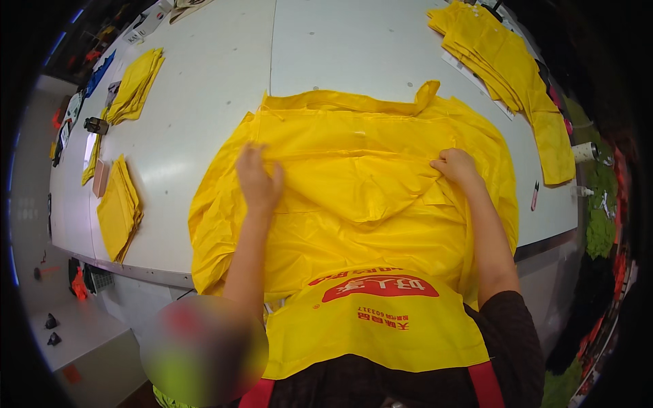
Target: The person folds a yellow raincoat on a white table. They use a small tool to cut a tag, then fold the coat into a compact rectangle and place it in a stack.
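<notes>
A large yellow garment point(381, 146) of smooth, slightly shiny fabric lies spread and creased in front of me, partly over the near table edge. A narrow strip of it stands up along the far side. My left hand point(260, 178) rests over its left part, thumb apart from the fingers and nothing visible in them. On the right, my right hand point(456, 165) pinches a fold of the garment between thumb and fingers. The fold sags in loose wrinkles between the two hands. Against my body hangs a yellow apron point(381, 340) with red print and red straps.
The white table point(211, 81) carries yellow fabric stacks: one far left point(138, 85), one near left point(119, 211), a long one at right point(500, 64). A small pink-handled tool point(534, 196) and a thread cone point(584, 151) are at right. A blurred oval covers the lower left.
</notes>
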`<state>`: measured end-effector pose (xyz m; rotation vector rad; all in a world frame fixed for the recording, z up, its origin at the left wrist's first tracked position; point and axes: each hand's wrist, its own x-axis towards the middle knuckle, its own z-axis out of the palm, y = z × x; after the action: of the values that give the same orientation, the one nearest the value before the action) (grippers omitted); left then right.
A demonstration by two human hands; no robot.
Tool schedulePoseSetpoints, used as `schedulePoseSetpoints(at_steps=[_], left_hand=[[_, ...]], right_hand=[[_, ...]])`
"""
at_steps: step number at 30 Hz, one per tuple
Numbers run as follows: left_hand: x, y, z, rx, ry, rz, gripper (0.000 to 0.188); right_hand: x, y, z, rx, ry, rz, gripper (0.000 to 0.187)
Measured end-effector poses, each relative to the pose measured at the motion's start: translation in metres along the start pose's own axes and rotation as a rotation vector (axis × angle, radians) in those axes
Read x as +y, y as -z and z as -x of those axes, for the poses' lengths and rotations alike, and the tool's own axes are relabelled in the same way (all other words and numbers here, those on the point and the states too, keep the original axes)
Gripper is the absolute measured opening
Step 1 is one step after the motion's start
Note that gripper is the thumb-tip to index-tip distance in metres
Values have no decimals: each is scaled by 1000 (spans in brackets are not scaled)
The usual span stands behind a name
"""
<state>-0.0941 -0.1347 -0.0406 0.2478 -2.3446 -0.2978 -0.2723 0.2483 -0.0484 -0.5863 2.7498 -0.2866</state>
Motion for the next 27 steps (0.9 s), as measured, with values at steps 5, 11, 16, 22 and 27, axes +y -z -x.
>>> schedulePoseSetpoints(at_steps=[5,11,16,22,27], left_hand=[[127,17,56,-571,-461,459,39],[124,-26,93,-722,-82,658,16],[107,14,85,-984,-63,637,12],[115,19,82,-1193,41,520,25],[119,12,75,-1206,125,539,32]], right_hand=[[2,-2,4,-25,-37,-214,34],[24,-14,3,8,-37,-441,34],[31,-21,2,100,5,-531,32],[19,-20,-9,588,67,-512,31],[41,-31,-59,667,-238,-802,33]])
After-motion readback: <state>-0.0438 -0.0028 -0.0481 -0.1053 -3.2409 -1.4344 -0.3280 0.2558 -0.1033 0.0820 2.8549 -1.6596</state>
